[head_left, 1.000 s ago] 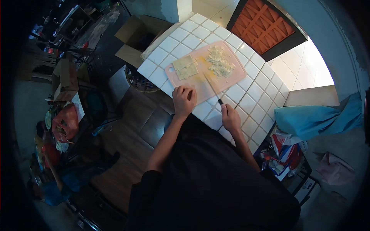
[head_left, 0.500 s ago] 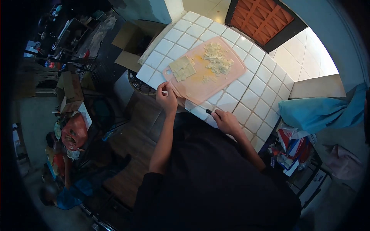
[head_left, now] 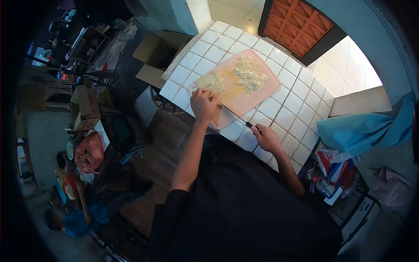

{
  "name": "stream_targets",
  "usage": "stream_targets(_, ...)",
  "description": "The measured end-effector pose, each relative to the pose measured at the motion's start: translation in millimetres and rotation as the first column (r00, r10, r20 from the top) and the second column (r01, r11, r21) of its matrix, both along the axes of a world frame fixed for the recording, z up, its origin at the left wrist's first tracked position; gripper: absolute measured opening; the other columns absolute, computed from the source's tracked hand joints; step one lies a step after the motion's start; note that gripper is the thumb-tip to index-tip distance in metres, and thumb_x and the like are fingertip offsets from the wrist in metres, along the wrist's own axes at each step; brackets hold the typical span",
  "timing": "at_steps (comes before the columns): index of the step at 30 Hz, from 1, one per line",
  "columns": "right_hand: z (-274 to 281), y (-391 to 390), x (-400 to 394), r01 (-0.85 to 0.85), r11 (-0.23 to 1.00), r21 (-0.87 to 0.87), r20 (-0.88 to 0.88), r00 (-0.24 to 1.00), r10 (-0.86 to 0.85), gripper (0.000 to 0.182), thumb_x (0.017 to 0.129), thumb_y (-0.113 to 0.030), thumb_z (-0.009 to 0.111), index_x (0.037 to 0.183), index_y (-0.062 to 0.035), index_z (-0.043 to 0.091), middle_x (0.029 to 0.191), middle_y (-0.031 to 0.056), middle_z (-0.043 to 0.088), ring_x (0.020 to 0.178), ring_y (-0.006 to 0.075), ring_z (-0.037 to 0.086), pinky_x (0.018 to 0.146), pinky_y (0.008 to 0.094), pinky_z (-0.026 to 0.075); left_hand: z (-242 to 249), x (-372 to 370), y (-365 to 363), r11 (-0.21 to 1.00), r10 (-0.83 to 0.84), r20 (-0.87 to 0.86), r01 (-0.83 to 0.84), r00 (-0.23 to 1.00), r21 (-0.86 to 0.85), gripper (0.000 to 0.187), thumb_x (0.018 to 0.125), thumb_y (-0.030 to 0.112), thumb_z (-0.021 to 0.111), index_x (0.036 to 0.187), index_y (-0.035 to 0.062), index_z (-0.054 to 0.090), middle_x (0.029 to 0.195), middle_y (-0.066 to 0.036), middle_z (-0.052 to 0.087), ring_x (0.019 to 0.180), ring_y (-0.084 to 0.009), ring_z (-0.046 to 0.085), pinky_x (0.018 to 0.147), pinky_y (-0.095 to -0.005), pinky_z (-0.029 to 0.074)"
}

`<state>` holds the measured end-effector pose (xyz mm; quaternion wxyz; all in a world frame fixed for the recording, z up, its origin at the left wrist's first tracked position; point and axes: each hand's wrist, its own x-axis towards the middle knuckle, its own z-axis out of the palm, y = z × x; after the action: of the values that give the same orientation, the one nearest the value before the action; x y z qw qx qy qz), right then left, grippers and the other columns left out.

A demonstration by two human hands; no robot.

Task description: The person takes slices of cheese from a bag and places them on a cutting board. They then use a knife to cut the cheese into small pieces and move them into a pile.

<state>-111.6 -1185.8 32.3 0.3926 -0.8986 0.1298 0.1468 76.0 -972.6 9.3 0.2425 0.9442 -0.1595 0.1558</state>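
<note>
A pink cutting board lies on the white tiled table. On its left part rest flat pale sheets; a heap of cut pale pieces sits on its upper right. My left hand is over the board's near left edge, fingers bent and touching or just above the lower edge of the sheets; what is under the fingertips is hidden. My right hand is closed round the black handle of a knife, whose blade points up and left over the near edge of the board.
Cardboard boxes stand beyond the table's left corner and farther left. A red plastic bag is at the left, near another person in blue. Teal cloth and packages lie at the right.
My left hand has moved from the board's near left corner onto the board by the sheets. My right hand still holds the knife, its blade now nearer the board. The whole view has shifted slightly.
</note>
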Motion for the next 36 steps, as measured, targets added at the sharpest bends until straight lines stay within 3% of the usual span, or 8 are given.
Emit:
stream_targets(9,5,-24,0,0.262,0.964,0.050,0.049,0.963,-0.264,0.044,0.103,-0.041,0.050,0.095,-0.0013,0.067,0.083,0.0197,0.070,0.081,0.0394,0.068,0.074,0.0486,0.050,-2,3,5,0.988,-0.102,-0.042,0.096,0.994,-0.123,0.015,0.082,0.017,0.079,0.089,0.0045,0.073,0.091,-0.008,0.066,0.094,-0.0291,0.062,0.085,-0.0410,0.051)
stream_targets(12,4,-29,1,0.276,0.960,0.052,0.052,0.959,-0.279,0.044,0.104,-0.040,0.049,0.097,-0.0008,0.068,0.085,0.0190,0.072,0.081,0.0362,0.069,0.074,0.0461,0.051,7,-14,-2,0.952,-0.155,-0.039,0.138,0.987,-0.274,0.013,0.083,0.015,0.076,0.088,0.0044,0.070,0.089,-0.009,0.067,0.089,-0.0290,0.064,0.080,-0.0401,0.052)
stream_targets(14,2,-29,2,0.280,0.958,0.066,0.055,0.957,-0.284,0.044,0.104,-0.040,0.050,0.097,-0.0001,0.068,0.085,0.0188,0.072,0.080,0.0356,0.069,0.074,0.0454,0.051,19,-32,-6,0.922,-0.254,-0.212,0.169,0.944,-0.349,0.016,0.082,0.014,0.075,0.092,0.0025,0.070,0.084,-0.011,0.067,0.081,-0.0295,0.066,0.074,-0.0401,0.053)
stream_targets(17,1,-25,2,0.281,0.956,0.088,0.068,0.956,-0.287,0.045,0.104,-0.040,0.050,0.097,0.0013,0.067,0.085,0.0187,0.072,0.080,0.0347,0.069,0.074,0.0442,0.051,9,-51,-1,0.938,-0.228,-0.367,0.104,0.902,-0.330,0.019,0.081,0.013,0.074,0.096,0.0015,0.071,0.082,-0.012,0.067,0.076,-0.0300,0.065,0.071,-0.0399,0.053)
stream_targets(23,-11,-15,-2,0.244,0.961,0.133,0.077,0.964,-0.255,0.045,0.103,-0.039,0.052,0.096,0.0029,0.067,0.085,0.0197,0.072,0.080,0.0354,0.069,0.073,0.0440,0.051,10,-55,16,0.940,-0.261,-0.448,0.121,0.855,-0.318,0.023,0.082,0.014,0.076,0.101,0.0019,0.073,0.086,-0.012,0.067,0.074,-0.0242,0.064,0.069,-0.0357,0.053)
stream_targets(26,-5,-6,0,0.206,0.967,0.148,0.021,0.977,-0.212,0.042,0.103,-0.038,0.052,0.094,0.0007,0.066,0.077,0.0226,0.066,0.076,0.0396,0.066,0.069,0.0476,0.048,9,-53,11,0.955,-0.179,-0.311,0.088,0.933,-0.285,0.024,0.079,0.016,0.076,0.099,0.0037,0.074,0.093,-0.011,0.065,0.093,-0.0307,0.064,0.080,-0.0417,0.054)
stream_targets(29,-5,2,2,0.161,0.982,0.100,0.035,0.986,-0.165,0.041,0.103,-0.038,0.052,0.093,-0.0002,0.064,0.074,0.0231,0.064,0.075,0.0420,0.065,0.069,0.0501,0.047,4,-52,1,0.967,-0.139,-0.200,0.090,0.970,-0.237,0.021,0.079,0.017,0.077,0.097,0.0056,0.075,0.096,-0.010,0.065,0.097,-0.0316,0.062,0.083,-0.0425,0.053)
stream_targets(36,7,16,3,0.086,0.996,-0.011,0.000,0.996,-0.086,0.041,0.104,-0.040,0.050,0.093,-0.0020,0.061,0.074,0.0235,0.065,0.077,0.0451,0.065,0.070,0.0554,0.047,-5,-58,-13,0.964,-0.173,-0.117,0.144,0.978,-0.225,0.014,0.080,0.014,0.077,0.092,0.0062,0.076,0.090,-0.008,0.061,0.091,-0.0296,0.061,0.081,-0.0416,0.052)
